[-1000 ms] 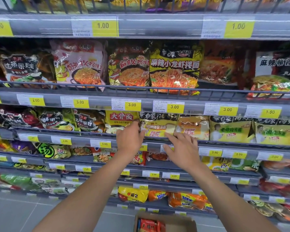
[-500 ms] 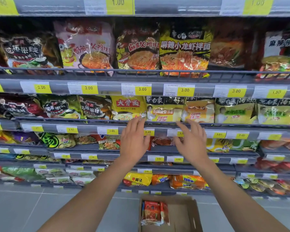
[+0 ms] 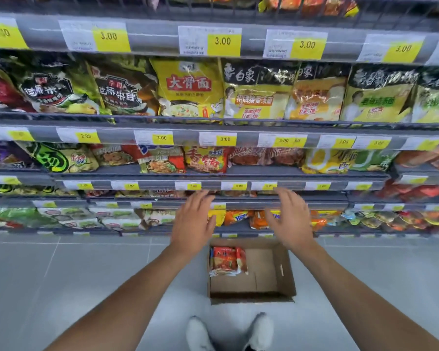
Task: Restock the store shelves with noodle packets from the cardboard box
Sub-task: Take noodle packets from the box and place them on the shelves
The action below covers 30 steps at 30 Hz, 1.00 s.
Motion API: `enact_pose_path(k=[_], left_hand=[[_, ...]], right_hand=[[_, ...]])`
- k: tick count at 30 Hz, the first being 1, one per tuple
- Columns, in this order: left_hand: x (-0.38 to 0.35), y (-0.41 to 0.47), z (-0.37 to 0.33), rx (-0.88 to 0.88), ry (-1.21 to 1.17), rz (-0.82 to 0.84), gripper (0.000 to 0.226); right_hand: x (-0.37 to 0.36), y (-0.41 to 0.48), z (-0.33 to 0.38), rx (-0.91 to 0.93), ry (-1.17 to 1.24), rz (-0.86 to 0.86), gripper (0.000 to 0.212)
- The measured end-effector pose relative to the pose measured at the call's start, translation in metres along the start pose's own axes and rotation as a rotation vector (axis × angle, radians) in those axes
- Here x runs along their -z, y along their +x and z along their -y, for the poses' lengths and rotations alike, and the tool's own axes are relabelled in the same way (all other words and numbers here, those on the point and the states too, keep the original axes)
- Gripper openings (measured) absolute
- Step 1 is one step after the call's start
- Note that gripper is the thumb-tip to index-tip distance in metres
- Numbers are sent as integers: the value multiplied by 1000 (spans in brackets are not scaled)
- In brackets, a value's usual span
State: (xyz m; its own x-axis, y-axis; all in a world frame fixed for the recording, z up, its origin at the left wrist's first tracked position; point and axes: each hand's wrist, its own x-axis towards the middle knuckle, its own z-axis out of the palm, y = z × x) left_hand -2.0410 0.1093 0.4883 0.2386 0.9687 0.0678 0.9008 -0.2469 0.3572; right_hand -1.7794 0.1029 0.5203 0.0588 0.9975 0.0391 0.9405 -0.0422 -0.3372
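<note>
Left hand (image 3: 194, 222), right hand (image 3: 290, 221) – fingers spread, empty – above square cardboard box (image 3: 285, 272); glossy red noodle packets (image 3: 226, 260) inside.

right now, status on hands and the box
Left hand, right hand open, empty. Red noodle packets in cardboard box, far-left corner. Nothing between hands and box.

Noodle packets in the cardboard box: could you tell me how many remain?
1 red noodle pack, in the far-left corner of the cardboard box; more may be stacked beneath.

Pale grey floor tiles (image 3: 61, 287) with thin grout lines run up to grey metal shelves (image 3: 152, 39) (tiered, wire-railed at the front), their edges lined with yellow price labels (image 3: 222, 41).
</note>
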Motion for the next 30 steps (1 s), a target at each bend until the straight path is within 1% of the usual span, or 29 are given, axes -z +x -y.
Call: enact_pose_path(k=[3,5,7,9,14,17,21,25,26,27,28,29,30], left_hand=[[-41,-17,9,2,-12,71,47],[-67,-27,11,15,2,133,47],[-99,-36,13,57,15,210,48],[-129,-44,16,103,23,273,49],[-223,-63,26,248,-36,394,49],[-283,-60,35,329,-62,447,54],[-371,-44,50,482,-163,541,63],[-459,-34,65,607,-267,636,50],[-488,-34,75,644,-275,646,51],[-533,-39,96,694,-281,644,56],[-574,-42,113,751,-285,645,64],[-606,-45,128,804,-300,644,70],[-621,-43,131,853,-310,661,70]], right_hand=[[-32,-14,-22,-64,4,95,55],[-54,-22,-39,-110,4,188,57],[-83,-28,-61,-147,-13,301,56],[-110,-32,-80,-188,-29,378,53],[-197,-48,-136,-311,-31,580,59],[-252,-53,-168,-378,36,638,58],[-339,-53,-213,-491,148,728,46],[-444,-49,-249,-584,208,782,48],[-469,-47,-256,-633,227,802,49],[-491,-46,-262,-685,281,825,49],[-516,-48,-268,-721,322,838,45],[-534,-49,-270,-734,342,843,37],[-552,-51,-272,-739,341,841,25]])
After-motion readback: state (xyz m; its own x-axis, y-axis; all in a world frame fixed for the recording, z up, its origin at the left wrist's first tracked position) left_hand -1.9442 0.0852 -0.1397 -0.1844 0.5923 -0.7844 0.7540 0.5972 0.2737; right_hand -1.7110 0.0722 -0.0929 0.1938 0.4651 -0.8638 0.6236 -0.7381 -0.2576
